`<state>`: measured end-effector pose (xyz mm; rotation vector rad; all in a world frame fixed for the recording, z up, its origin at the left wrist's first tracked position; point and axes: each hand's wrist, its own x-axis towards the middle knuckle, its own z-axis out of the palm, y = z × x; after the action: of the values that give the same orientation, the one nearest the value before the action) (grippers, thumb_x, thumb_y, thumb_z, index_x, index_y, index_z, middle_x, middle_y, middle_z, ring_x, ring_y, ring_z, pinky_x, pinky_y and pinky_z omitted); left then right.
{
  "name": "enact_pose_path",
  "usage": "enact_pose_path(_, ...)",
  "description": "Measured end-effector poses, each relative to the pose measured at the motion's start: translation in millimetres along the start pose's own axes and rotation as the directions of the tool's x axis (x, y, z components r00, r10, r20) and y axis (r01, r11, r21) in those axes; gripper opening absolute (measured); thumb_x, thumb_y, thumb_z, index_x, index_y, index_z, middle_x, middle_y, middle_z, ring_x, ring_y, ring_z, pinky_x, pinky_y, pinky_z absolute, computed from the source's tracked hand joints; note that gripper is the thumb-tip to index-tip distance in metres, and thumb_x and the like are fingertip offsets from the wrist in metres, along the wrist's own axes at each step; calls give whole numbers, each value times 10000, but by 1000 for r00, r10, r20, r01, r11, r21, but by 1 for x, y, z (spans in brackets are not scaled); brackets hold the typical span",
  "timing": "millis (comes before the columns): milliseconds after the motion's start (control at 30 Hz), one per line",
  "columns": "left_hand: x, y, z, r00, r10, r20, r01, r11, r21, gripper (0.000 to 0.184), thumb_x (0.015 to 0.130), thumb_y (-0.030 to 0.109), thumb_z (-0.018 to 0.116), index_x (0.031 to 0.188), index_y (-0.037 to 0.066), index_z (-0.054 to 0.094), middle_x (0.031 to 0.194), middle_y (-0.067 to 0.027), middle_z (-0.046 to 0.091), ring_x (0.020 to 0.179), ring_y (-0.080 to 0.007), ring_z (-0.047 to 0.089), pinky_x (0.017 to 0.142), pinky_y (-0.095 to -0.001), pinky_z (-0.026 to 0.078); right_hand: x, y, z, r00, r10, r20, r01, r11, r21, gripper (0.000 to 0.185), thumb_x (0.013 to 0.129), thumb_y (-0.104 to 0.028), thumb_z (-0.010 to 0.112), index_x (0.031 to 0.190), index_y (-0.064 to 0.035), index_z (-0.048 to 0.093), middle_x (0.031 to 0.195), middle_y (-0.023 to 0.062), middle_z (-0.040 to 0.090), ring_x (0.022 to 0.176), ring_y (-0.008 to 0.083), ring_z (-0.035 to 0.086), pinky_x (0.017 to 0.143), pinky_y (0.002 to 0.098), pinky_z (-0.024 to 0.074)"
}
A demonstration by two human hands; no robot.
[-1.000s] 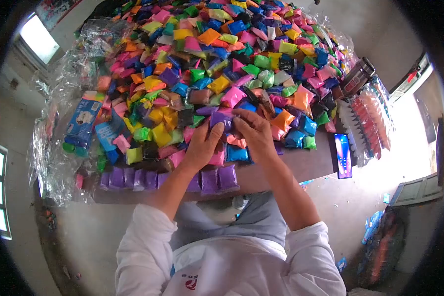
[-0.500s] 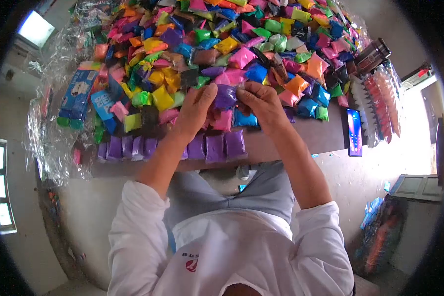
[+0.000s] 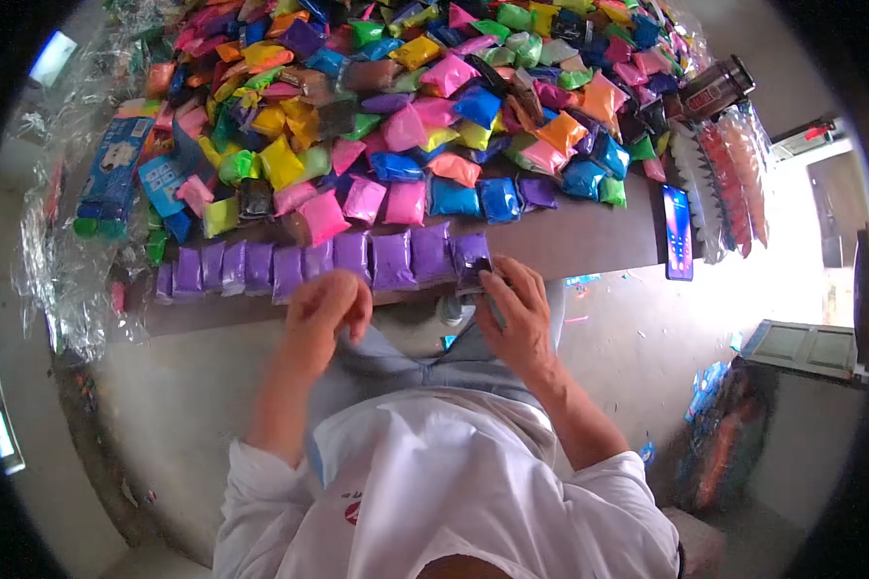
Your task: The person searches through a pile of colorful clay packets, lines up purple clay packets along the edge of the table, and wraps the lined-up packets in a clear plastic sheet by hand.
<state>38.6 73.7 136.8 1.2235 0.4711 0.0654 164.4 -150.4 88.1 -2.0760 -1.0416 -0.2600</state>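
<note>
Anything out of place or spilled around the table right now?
Yes: blue scraps lie on the floor at right, and the phone seems to jut past the table edge, so it might fall. The purple packets look neatly lined up.

Purple packets, plump and glossy in clear film, are ranged in a left-to-right row along the near edge of the table. All are set side by side, closely packed; the row is ended at right by a packet with its near part shadowed.
</note>
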Motion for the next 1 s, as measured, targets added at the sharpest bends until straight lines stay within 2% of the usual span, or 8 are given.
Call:
enact_pose_path(133,-29,-32,-1,995,-49,92,57,995,-86,283,928,293,520,809,38,553,684,-31,533,559,-96,488,493,-224,382,-17,0,-1,994,67,-92,-66,998,6,375,648,2,688,1011,-47,607,1156,144,543,1043,337,524,869,397,452)
enact_pose_path(233,-32,-48,-1,992,-66,109,85,980,-181,348,896,363,554,794,30,542,667,-54,547,540,-125,506,482,-248,402,-28,3,-1,994,41,-103,-49,995,-85,372,639,39,684,998,-12,604,1182,145,534,1021,336,539,849,397,456)
enact_pose_path(333,-31,-51,1,989,-89,115,112,970,-214,340,879,357,585,811,27,543,697,-57,562,547,-120,506,492,-248,399,-21,-8,-6,994,48,-95,-56,996,-75,378,638,10,715,1000,-31,614,1151,139,547,997,329,544,841,397,455)
enact_pose_path(433,-24,-49,11,982,-88,167,125,966,-226,346,861,365,610,826,27,544,703,-55,567,555,-117,505,502,-246,396,0,-17,-7,992,125,-3,-125,989,-76,393,665,-86,733,1038,-89,606,1161,115,529,996,317,526,839,391,440)
enact_pose_path(633,-23,-56,20,970,-70,231,112,978,-175,338,854,366,619,826,38,547,701,-42,564,565,-109,506,505,-229,391,-2,9,6,999,-52,-9,50,990,-133,379,653,-113,736,1014,-134,622,1103,92,537,965,282,532,811,395,417)
enact_pose_path(700,-25,-59,18,974,-59,219,103,976,-193,231,907,257,558,850,35,533,735,-38,543,577,-85,471,512,-210,376,-4,15,5,993,-113,-20,111,990,-92,334,655,-103,726,974,-126,629,1073,86,542,933,276,536,799,400,419)
enact_pose_path(933,-25,-61,12,980,-48,193,84,979,-187,229,890,256,580,858,33,537,711,-37,537,572,-86,460,506,-212,355,-2,24,-10,997,-76,4,76,993,-95,259,659,-42,682,905,-92,618,1065,94,548,872,278,542,761,394,433)
enact_pose_path(1000,-26,-62,16,983,-67,169,103,972,-212,223,886,252,579,860,34,539,707,-36,537,578,-84,457,516,-206,346,3,30,-15,994,-82,-79,74,992,-100,184,676,-2,696,844,-38,630,1003,118,581,789,262,566,676,365,461)
